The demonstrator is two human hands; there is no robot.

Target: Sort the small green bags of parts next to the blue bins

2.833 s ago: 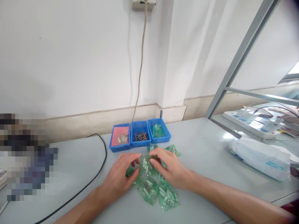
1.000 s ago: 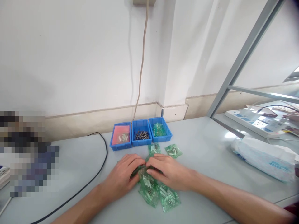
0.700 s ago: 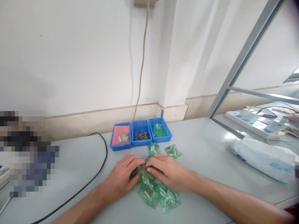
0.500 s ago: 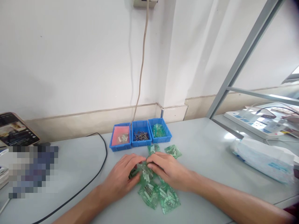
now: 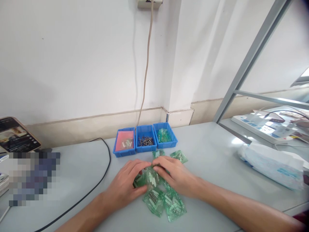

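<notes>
A small green see-through plastic bag (image 5: pixel 151 179) with white plugs and metal screws hangs between my two hands over the table. My left hand (image 5: pixel 125 180) curls along its left side, forefinger at the top edge and thumb lower down. With thumb and forefinger, my right hand (image 5: pixel 177 176) pinches the top edge; the exact grip is partly hidden by the fingers. Just below lie two more filled bags, one on the left (image 5: pixel 154 202) and one on the right (image 5: pixel 175 206). Others show beyond my right hand (image 5: pixel 179 156) and partly beneath both hands.
Three blue bins stand in a row: the left bin (image 5: pixel 124 154) holds pink material and white plugs, the middle bin (image 5: pixel 146 149) screws, the right bin (image 5: pixel 166 144) green bags. A black cable (image 5: pixel 96 185), phone (image 5: pixel 18 135), wipes pack (image 5: pixel 272 166) and metal frame (image 5: pixel 225 103) lie around.
The bag between my hands has shifted slightly and shows more of its face. My left thumb has moved a little to the right and away from the forefinger.
</notes>
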